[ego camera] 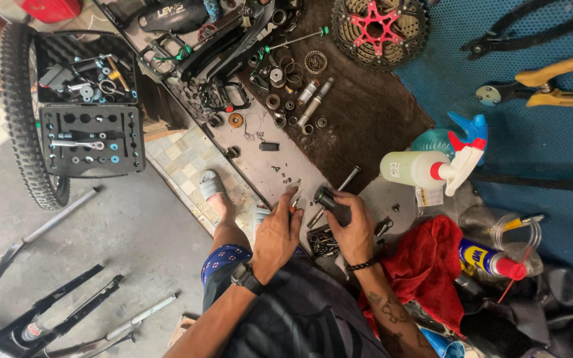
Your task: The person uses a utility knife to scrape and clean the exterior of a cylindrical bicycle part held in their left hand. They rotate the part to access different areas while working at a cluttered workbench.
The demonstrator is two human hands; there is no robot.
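My left hand point(277, 233) rests on the metal workbench point(280, 159), its fingertips pinching a small thin tool with an orange tip point(294, 204). My right hand point(354, 229) grips a short black cylindrical part point(327, 198) at the bench edge. A long steel bolt point(347, 179) lies just beyond that part. A pile of small dark screws and bolts point(321, 241) sits between my two hands. A watch is on my left wrist and a beaded band on my right.
Spray bottles point(426, 169), a red rag point(426, 265) and an aerosol can point(489, 260) lie to the right. A cassette point(379, 30), bearings and rings cover the brown mat. An open tool case point(91, 109) stands by a tyre point(21, 113). Cutters point(552, 89) lie on blue matting.
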